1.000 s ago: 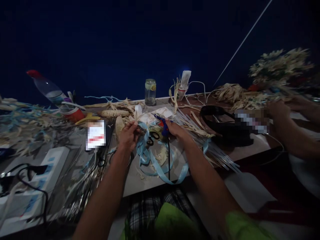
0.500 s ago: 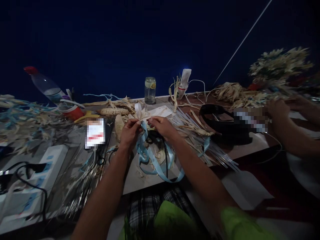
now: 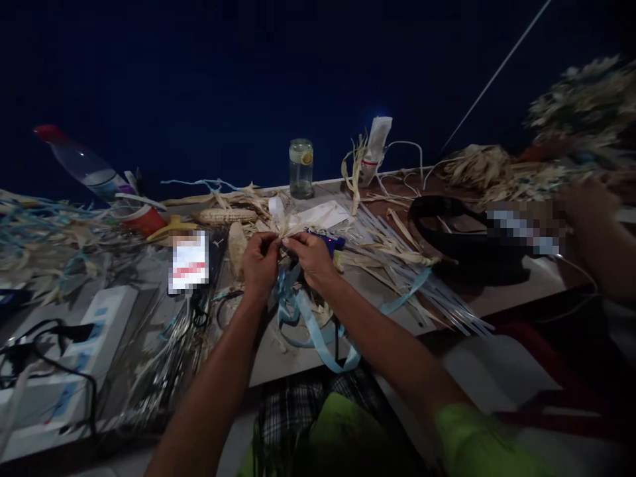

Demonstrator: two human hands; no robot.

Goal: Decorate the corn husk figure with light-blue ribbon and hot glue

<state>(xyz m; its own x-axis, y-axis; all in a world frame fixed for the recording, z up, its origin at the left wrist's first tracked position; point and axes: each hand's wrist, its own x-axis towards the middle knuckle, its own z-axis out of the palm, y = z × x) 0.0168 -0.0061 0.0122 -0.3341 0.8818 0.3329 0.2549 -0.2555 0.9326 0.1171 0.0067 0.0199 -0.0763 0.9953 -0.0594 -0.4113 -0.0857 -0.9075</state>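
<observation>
Over the middle of the table, my left hand (image 3: pixel 262 262) and my right hand (image 3: pixel 312 257) meet fingertip to fingertip. Both pinch a small pale piece of dried corn husk (image 3: pixel 283 229); how it is folded is too small to make out. A light blue ribbon (image 3: pixel 313 324) lies in loops below my hands. Just beyond my right hand sits a dark blue object with a small red light (image 3: pixel 334 244), partly hidden. Left of my left hand lies a corn cob (image 3: pixel 237 246), with a second cob (image 3: pixel 226 216) behind it.
A glass jar (image 3: pixel 301 169) stands at the back. Clear sticks (image 3: pixel 437 298) and a black headband-like object (image 3: pixel 447 238) lie right, near a co-worker's blurred hand (image 3: pixel 593 218). Left are a lit phone (image 3: pixel 189 265), a power strip (image 3: pixel 94 351), thin wires (image 3: pixel 173 358) and a tilted bottle (image 3: pixel 87 165).
My hands have come closer together at the husk. The blue object with the red light now shows beside my right hand. The view has shifted slightly.
</observation>
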